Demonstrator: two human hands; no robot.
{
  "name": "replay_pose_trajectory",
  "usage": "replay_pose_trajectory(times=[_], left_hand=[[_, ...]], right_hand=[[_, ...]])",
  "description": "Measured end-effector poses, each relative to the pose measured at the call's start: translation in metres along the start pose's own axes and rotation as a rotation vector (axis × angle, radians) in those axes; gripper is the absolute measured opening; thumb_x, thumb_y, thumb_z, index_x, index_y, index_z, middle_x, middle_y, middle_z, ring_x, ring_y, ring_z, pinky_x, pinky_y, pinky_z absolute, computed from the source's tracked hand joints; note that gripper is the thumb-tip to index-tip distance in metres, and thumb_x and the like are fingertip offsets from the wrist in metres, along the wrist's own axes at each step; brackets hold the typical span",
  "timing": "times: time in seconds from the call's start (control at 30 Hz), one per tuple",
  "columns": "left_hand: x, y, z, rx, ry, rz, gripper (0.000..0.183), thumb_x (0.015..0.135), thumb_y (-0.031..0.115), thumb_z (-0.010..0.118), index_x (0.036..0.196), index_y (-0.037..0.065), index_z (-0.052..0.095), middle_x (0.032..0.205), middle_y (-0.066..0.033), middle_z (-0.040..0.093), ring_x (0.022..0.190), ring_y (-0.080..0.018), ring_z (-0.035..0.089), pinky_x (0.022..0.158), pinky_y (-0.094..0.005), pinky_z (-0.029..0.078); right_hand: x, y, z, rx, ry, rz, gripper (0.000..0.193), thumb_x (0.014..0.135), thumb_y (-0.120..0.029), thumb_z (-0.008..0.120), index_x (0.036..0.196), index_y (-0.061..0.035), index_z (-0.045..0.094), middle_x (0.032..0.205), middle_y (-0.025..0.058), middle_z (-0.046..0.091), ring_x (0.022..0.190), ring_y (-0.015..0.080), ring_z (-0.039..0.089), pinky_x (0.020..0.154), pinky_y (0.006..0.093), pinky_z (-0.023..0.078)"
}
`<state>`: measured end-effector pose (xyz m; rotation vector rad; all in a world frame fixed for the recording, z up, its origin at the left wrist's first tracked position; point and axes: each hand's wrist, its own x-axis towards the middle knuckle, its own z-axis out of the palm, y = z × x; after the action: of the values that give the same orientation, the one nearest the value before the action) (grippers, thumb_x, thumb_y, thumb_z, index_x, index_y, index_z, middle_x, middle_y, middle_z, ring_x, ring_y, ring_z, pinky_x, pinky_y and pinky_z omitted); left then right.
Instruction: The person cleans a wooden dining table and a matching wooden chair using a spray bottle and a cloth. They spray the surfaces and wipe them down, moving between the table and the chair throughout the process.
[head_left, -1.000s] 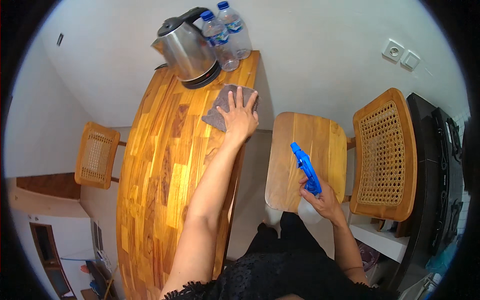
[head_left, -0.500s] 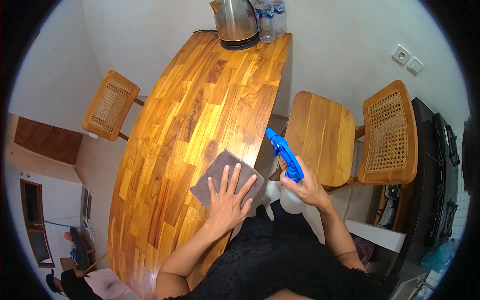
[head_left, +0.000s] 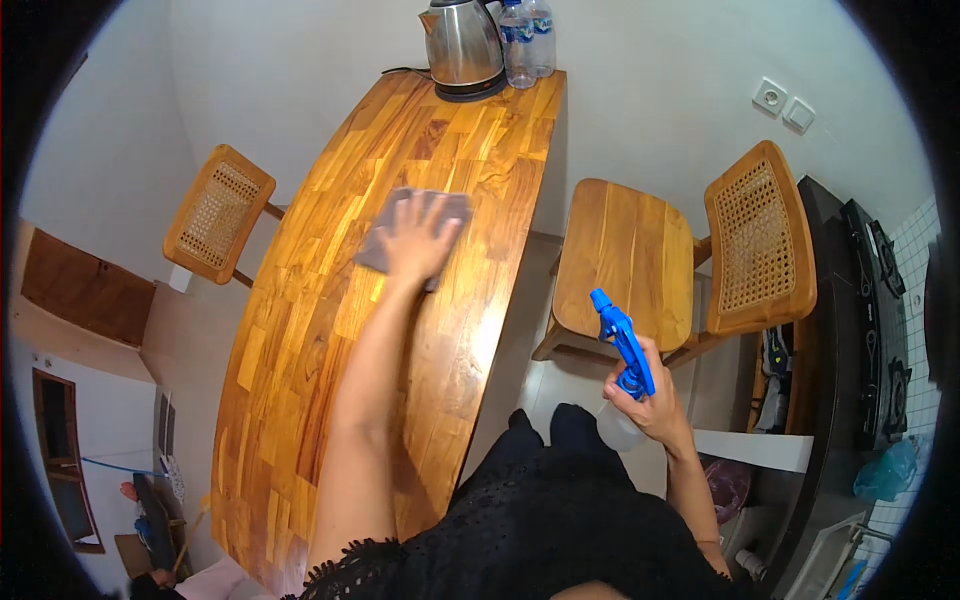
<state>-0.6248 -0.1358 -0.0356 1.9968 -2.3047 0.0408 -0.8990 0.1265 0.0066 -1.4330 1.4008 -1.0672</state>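
My left hand (head_left: 416, 242) lies flat with fingers spread on a grey-brown cloth (head_left: 380, 247), pressing it to the wooden table (head_left: 340, 330). Hand and cloth are somewhat blurred by motion. Off the table's right side, my right hand (head_left: 655, 400) is wrapped round the neck of a spray bottle (head_left: 627, 352) with a blue trigger head. Its nozzle points up and to the left, and its pale body is partly hidden behind the hand.
A steel kettle (head_left: 463, 50) and clear plastic bottles (head_left: 518, 45) stand at the table's far end. One cane-backed chair (head_left: 625, 255) is at the right, another chair (head_left: 220, 215) at the left. A black stove (head_left: 868, 330) lies far right. A person (head_left: 215, 583) is partly visible lower left.
My left hand has slid the cloth away from me along the table, with the arm stretched out. My right hand has shifted right and slightly down with the spray bottle.
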Motion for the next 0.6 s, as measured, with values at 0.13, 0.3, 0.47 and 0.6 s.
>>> replay_pose_trajectory(times=[0.13,0.3,0.47,0.6], left_hand=[[-0.038,-0.172,0.009,-0.060,0.081,-0.274,0.058,0.089,0.058,0.028,0.141,0.032,0.025,0.151,-0.0019,0.012,0.138,-0.0290,0.013,0.100,-0.0681,0.012],[-0.107,-0.179,-0.002,-0.002,0.036,-0.503,0.058,0.091,0.055,0.028,0.143,0.028,0.022,0.151,-0.0053,0.012,0.138,-0.0334,0.011,0.101,-0.0679,0.011],[-0.157,-0.003,0.000,0.076,0.064,0.028,0.055,0.093,0.048,0.033,0.143,0.027,0.021,0.151,-0.0071,0.012,0.137,-0.0335,0.013,0.102,-0.0677,0.011],[-0.195,0.037,-0.010,0.042,0.018,0.145,0.054,0.092,0.050,0.035,0.141,0.030,0.025,0.151,-0.0034,0.015,0.138,-0.0298,0.014,0.103,-0.0646,0.014]], right_hand=[[-0.005,-0.010,0.001,0.000,-0.046,-0.071,0.065,0.076,-0.014,0.068,0.131,-0.0051,0.034,0.069,0.0069,0.059,0.064,0.0136,0.057,0.063,0.0278,0.044],[-0.021,-0.002,-0.011,0.017,-0.084,-0.080,0.068,0.075,-0.014,0.068,0.134,-0.0063,0.034,0.068,0.0076,0.059,0.062,0.0142,0.057,0.062,0.0270,0.043],[-0.044,0.006,-0.014,0.004,-0.161,-0.102,0.067,0.074,-0.014,0.067,0.133,-0.0067,0.037,0.070,0.0072,0.059,0.062,0.0160,0.059,0.064,0.0267,0.044],[-0.054,0.007,-0.021,-0.027,-0.238,-0.125,0.065,0.074,-0.014,0.067,0.132,-0.0059,0.039,0.070,0.0088,0.060,0.062,0.0163,0.060,0.064,0.0281,0.046]])
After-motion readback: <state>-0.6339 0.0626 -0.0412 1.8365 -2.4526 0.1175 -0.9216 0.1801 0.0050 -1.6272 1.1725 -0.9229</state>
